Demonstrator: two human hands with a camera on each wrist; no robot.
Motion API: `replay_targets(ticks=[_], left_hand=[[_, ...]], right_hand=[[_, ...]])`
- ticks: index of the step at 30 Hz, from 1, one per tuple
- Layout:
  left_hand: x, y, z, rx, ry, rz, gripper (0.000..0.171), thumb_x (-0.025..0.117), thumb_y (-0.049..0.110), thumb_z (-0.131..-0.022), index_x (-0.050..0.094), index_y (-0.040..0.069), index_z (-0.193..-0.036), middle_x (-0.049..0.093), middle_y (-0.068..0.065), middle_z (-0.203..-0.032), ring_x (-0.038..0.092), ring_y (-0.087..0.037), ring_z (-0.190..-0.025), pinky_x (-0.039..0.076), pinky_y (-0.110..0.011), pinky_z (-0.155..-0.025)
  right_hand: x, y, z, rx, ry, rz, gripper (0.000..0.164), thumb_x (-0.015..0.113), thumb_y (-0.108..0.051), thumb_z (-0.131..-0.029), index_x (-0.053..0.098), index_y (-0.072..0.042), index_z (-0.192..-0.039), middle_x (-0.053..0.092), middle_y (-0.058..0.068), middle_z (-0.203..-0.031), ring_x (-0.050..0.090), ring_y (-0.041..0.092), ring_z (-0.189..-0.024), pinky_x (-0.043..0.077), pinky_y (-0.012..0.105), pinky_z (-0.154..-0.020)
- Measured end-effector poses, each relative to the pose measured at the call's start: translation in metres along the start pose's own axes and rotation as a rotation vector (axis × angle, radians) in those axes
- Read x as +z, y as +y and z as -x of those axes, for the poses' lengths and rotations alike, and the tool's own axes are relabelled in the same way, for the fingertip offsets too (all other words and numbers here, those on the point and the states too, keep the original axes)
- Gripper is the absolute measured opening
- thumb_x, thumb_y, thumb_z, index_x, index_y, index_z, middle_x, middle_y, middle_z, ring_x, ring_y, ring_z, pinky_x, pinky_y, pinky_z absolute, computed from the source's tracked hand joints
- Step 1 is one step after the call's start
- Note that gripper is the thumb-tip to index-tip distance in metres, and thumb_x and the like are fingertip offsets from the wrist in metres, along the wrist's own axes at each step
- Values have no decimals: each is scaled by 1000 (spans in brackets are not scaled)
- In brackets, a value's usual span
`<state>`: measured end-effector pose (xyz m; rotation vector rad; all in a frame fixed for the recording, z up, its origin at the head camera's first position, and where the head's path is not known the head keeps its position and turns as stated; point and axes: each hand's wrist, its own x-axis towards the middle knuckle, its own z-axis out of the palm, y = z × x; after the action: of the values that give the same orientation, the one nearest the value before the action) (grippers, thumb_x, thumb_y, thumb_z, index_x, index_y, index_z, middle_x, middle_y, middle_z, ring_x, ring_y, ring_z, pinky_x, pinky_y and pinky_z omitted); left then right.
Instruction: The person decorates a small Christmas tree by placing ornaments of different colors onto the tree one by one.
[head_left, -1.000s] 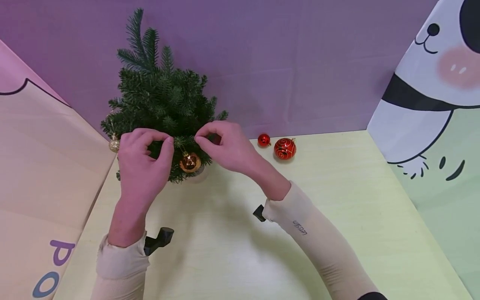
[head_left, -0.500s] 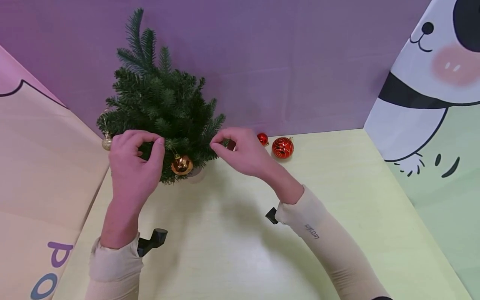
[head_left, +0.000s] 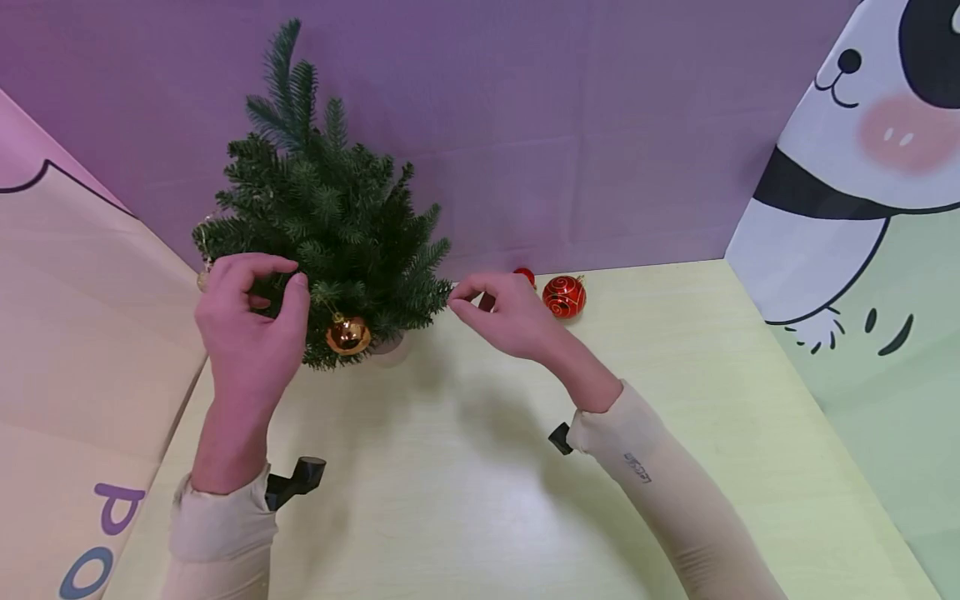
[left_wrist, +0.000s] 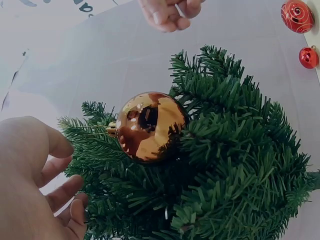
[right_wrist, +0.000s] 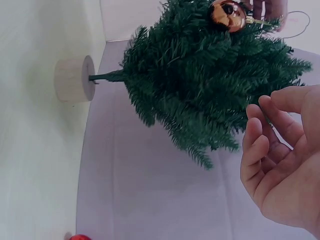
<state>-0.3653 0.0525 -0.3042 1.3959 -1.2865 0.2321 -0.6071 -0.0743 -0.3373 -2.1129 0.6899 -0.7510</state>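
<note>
A small green Christmas tree (head_left: 330, 200) stands at the back left of the table. From a front branch hangs a shiny gold bauble (head_left: 348, 335), its cap and thin loop seen in the left wrist view. My left hand (head_left: 255, 312) is just left of this bauble, fingers loosely bent and apart from the thumb, with nothing visible in them. To the tree's right, my right hand (head_left: 510, 317) is held in the air beside the branch tips. Its fingers (right_wrist: 255, 132) are loosely bent, and I see nothing between them. A pale gold glittery ornament is mostly behind my left hand.
A large red bauble with gold swirls (head_left: 564, 297) lies on the table (head_left: 465, 500) right of the tree. The small red bauble (head_left: 525, 275) beside it is partly behind my right hand. A purple backdrop (head_left: 525, 150) stands close behind. The tree has a round pale base (right_wrist: 75, 80).
My right hand has moved away from the front branch to the right and slightly down. My left hand has drawn back left. The gold bauble has shifted left with its branch.
</note>
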Motion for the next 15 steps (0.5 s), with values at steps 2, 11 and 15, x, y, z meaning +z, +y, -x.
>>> replay_targets(ticks=[2,11,15], left_hand=[[2,2,-1,-2,31,2,11,65,0,-87,70,-5,-95,54,11,-96,46,-10,-87,36,-21,-69],[10,8,-6,10,250,-42,15,66,0,-83,66,-9,-95,46,22,-105,43,1,-104,30,-23,-71],[10,7,-9,37,331,-64,26,68,6,-81,64,-2,-105,47,13,-110,39,-4,-108,31,-27,-84]], right_hand=[[-3,6,2,6,5,0,12,62,-21,-96,73,-17,-98,67,-7,-97,61,17,-72,49,33,-64],[-12,24,4,30,-10,-4,12,63,-20,-95,73,-16,-98,67,-5,-95,60,18,-71,49,34,-63],[-13,29,6,39,-8,-5,12,63,-19,-95,74,-14,-98,67,-5,-95,60,19,-71,49,34,-62]])
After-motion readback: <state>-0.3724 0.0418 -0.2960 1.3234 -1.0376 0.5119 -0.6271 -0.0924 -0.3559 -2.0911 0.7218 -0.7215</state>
